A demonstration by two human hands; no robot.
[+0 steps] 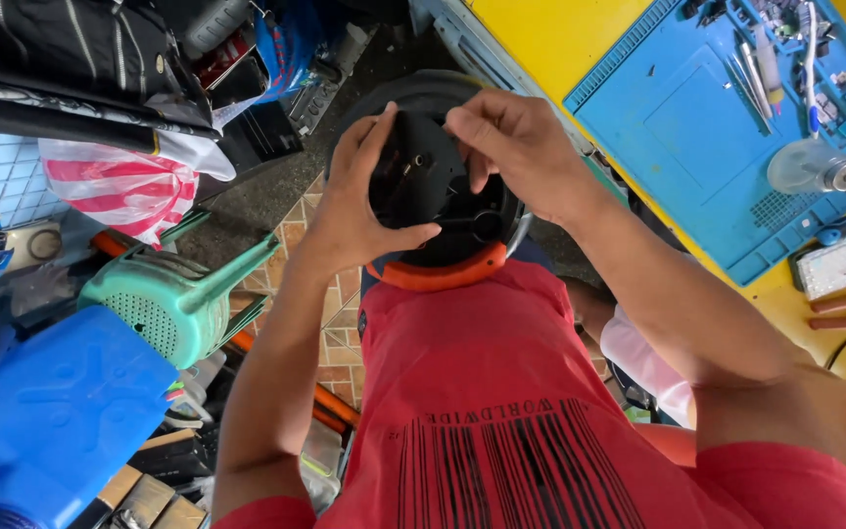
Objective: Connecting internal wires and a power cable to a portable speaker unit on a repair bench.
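A round black appliance base with an orange rim rests upside down against my lap, above my red shirt. My left hand grips its left side, thumb lying across the lower part and fingers curled over the top edge. My right hand reaches in from the right, with its fingertips pinched together over the top centre of the black underside. Whether something small sits between those fingertips cannot be told.
A yellow bench at the right carries a blue work mat with tweezers, tools and a clear round container. A green plastic stool and a blue plastic case stand at the left on the tiled floor, with bags behind.
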